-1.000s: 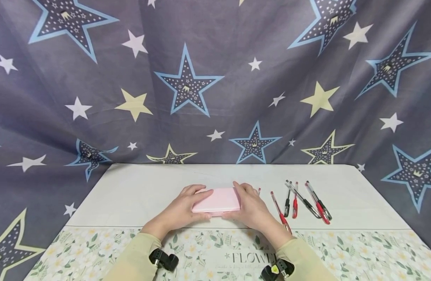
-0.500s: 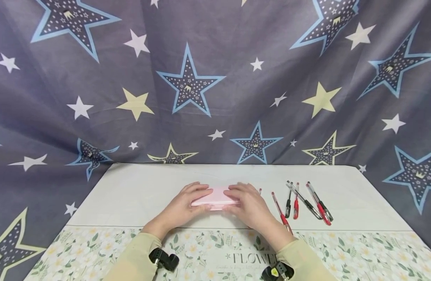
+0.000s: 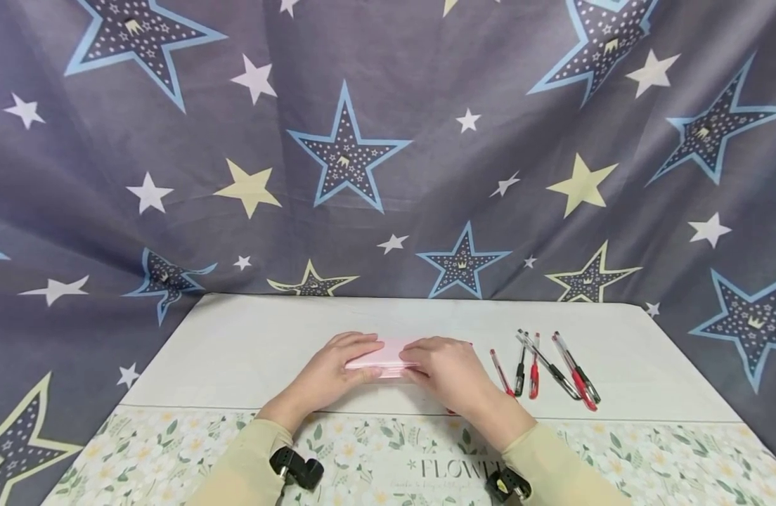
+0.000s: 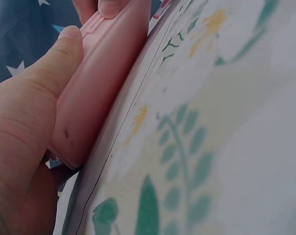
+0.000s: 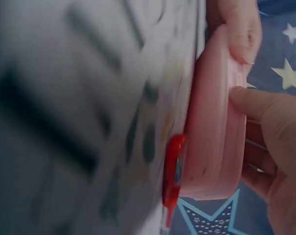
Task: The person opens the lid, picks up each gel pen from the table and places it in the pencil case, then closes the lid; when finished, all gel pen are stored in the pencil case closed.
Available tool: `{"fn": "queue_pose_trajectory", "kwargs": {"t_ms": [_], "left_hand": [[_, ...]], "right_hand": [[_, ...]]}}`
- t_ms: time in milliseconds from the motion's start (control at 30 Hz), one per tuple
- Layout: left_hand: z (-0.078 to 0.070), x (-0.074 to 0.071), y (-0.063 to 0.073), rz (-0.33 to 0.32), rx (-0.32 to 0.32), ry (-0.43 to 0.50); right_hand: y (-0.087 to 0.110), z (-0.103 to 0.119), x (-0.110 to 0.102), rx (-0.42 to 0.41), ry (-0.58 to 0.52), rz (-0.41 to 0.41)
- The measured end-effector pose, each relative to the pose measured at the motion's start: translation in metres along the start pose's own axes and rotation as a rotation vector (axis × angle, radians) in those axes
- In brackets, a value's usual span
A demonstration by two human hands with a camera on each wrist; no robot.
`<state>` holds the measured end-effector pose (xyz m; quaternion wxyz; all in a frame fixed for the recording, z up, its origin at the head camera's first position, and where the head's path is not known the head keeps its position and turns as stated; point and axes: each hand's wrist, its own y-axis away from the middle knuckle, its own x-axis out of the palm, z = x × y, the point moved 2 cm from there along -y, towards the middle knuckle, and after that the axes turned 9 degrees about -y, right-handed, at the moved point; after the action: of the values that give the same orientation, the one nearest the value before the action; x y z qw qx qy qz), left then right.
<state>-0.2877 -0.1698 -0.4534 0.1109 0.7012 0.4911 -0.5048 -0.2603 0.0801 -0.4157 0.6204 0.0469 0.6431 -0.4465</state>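
A pink plastic pencil case [image 3: 383, 355] lies flat on the white part of the table, lid shut. My left hand [image 3: 334, 371] holds its left end, fingers over the top and thumb along the front edge. From the right, my right hand [image 3: 456, 371] grips it near the middle of the front, thumb below and fingers on the lid. In the left wrist view, the case [image 4: 109, 73] shows a small latch on its front rim. The right wrist view shows my right thumb [image 5: 256, 102] against the front seam. The case's right end is hidden in the head view.
Several red and black gel pens [image 3: 555, 371] lie scattered to the right of the case. One red pen [image 5: 173, 171] is close beside the case in the right wrist view. A floral mat [image 3: 356, 450] covers the near table; a starry curtain [image 3: 426, 176] hangs behind.
My fingers have come from the case's far side onto its lid. The right hand has slid left toward the middle front. The left hand keeps its hold at the left end.
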Motion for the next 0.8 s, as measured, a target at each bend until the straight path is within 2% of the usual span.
{"fn": "queue_pose_trajectory", "kwargs": {"t_ms": [167, 433, 800], "left_hand": [[0.0003, -0.0001, -0.0007, -0.002, 0.001, -0.003], [-0.0012, -0.0021, -0.001, -0.012, 0.0, -0.012], [-0.0035, -0.0032, -0.0003, -0.022, 0.006, -0.01]], "right_hand": [[-0.0019, -0.0005, 0.0, -0.133, 0.098, -0.003], [-0.0074, -0.0007, -0.001, -0.296, 0.181, -0.036], [-0.0103, -0.0035, 0.0005, -0.441, 0.282, -0.014]]}}
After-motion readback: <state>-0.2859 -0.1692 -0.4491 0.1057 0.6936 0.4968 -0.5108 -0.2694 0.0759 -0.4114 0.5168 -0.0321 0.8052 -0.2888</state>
